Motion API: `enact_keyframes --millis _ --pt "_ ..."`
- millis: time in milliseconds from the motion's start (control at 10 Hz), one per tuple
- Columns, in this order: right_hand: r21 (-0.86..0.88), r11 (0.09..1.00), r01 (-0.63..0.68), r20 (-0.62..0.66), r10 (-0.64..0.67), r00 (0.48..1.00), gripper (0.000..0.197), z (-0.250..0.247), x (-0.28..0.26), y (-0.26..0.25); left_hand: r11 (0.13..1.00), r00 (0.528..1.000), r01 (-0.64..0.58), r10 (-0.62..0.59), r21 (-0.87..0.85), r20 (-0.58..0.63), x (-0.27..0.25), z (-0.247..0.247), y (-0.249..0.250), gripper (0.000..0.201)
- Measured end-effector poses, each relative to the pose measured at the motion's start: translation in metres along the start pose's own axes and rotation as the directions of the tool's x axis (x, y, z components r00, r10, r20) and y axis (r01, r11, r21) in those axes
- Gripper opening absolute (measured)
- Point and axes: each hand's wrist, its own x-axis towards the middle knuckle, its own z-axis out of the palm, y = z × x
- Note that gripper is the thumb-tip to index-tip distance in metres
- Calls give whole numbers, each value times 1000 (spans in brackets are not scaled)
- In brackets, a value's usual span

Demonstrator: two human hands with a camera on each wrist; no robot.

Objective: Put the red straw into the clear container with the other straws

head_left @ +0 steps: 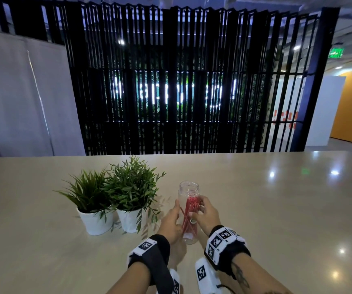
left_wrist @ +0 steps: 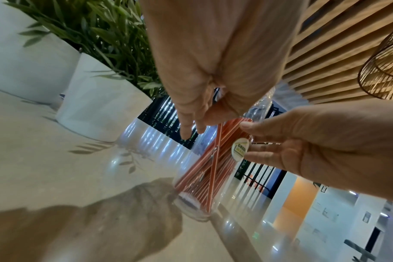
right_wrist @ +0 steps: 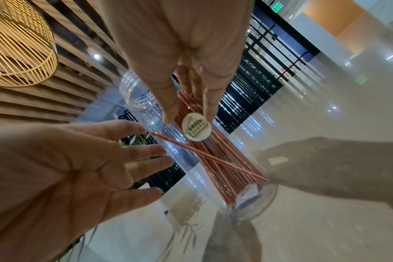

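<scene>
The clear container (head_left: 188, 187) stands upright on the beige table (head_left: 277, 209), mouth open, between my two hands. A bundle of red straws (head_left: 188, 221) stands inside it; one red straw (right_wrist: 204, 155) leans diagonally across the others. My left hand (head_left: 170, 221) is beside the container's left wall, its fingers (right_wrist: 144, 152) straight and spread. My right hand (head_left: 204, 213) is at the right wall, with straight fingertips (right_wrist: 209, 113) touching the plastic by a round sticker (right_wrist: 196, 126). Neither hand holds a straw.
Two green plants in white pots (head_left: 95, 221) (head_left: 128, 221) stand just left of my left hand. The table runs wide to the right and toward me. A black slatted screen (head_left: 192, 81) rises behind the table's far edge.
</scene>
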Motion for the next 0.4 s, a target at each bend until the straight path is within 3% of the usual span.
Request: enact_keyframes --millis 100,200,400 --pt "15 1000 9 6 -10 1000 53 1 -2 8 999 999 -34 35 29 -8 -2 3 -5 75" --pt "-3 1000 -20 43 20 999 54 0 -4 6 997 997 -77 77 5 8 -6 4 0 62" --pt "-69 994 -79 86 85 993 81 -5 -2 4 998 997 -14 18 62 -76 3 -1 -6 69"
